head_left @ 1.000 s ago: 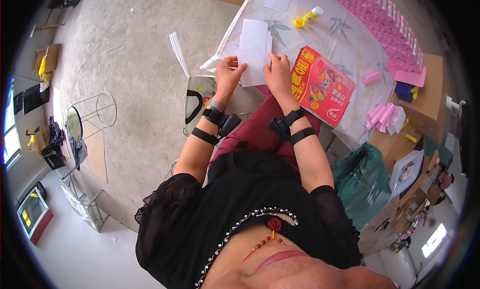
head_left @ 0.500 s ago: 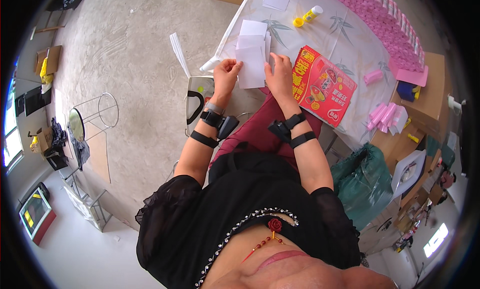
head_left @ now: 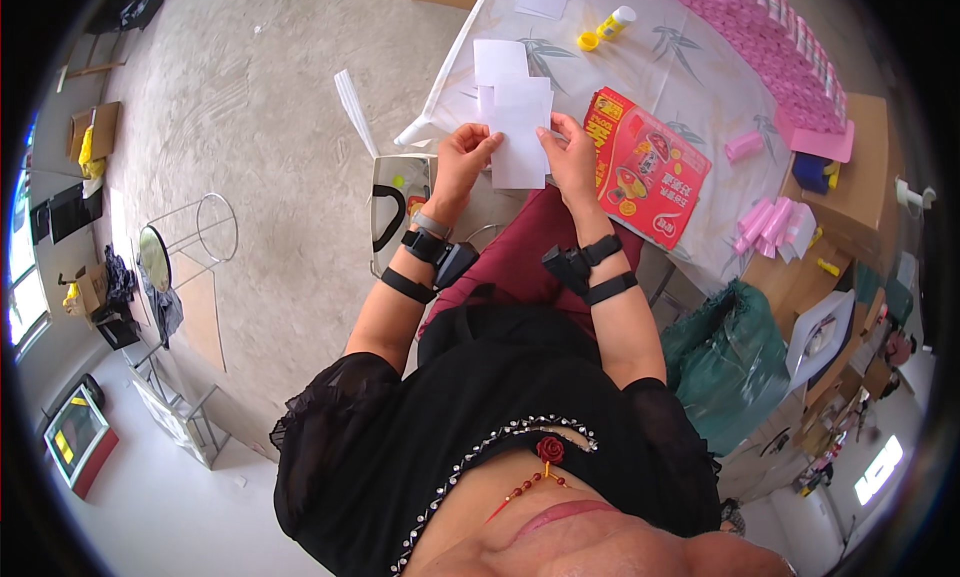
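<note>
White paper (head_left: pixel 520 142), spanning the gap — left grip (head_left: pixel 464 161) pinching its left edge, right grip (head_left: pixel 572 159) pinching its right.

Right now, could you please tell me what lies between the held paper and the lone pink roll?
From the paper onward: the right hand, then the red packaging, then a strip of tablecloth before the pink roll, in the head view.
</note>
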Demonstrator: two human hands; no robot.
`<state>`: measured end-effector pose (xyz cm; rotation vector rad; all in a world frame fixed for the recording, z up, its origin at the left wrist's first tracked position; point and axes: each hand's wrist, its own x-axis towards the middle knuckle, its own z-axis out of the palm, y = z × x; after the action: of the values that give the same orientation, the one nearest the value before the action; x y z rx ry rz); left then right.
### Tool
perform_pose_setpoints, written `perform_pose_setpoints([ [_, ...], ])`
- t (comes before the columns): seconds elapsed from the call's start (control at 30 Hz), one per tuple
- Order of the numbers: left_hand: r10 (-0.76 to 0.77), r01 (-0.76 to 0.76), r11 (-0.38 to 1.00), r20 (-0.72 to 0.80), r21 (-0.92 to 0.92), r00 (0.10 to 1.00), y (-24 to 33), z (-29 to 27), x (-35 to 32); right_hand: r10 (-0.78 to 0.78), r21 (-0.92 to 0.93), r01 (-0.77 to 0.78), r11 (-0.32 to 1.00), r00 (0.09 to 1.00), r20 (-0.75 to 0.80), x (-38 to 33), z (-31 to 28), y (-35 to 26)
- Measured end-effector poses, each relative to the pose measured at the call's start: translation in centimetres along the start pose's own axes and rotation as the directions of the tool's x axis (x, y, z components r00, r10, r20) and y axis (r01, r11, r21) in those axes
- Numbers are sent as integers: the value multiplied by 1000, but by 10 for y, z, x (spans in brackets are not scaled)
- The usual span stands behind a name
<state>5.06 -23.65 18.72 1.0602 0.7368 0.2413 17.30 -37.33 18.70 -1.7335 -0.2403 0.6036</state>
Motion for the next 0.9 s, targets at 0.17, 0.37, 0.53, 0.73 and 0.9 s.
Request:
perform_pose_setpoints([
  [0.17,-56,56,976,-7,211,998,6,6,-3,29,-5,-29,1000,999,-25,-4,-6,9],
  [0.37,472,-207,742,-278,638,837,15,-8,44,24,-108,-24,994,1000,0,-15,-2,16],
  [0.53,522,-131,533,-203,836,829,41,1,106,28,-163,-30,986,999,-16,-16,-3,23],
  [0.73,400,8,467,-219,884,890,53,5,137,-20,-243,16,970,1000,-14,-19,-8,19],
  [0.9,316,-56,710,-247,702,916,46,-5,138,-93,-244,75,967,994,-62,-18,-18,17],
])
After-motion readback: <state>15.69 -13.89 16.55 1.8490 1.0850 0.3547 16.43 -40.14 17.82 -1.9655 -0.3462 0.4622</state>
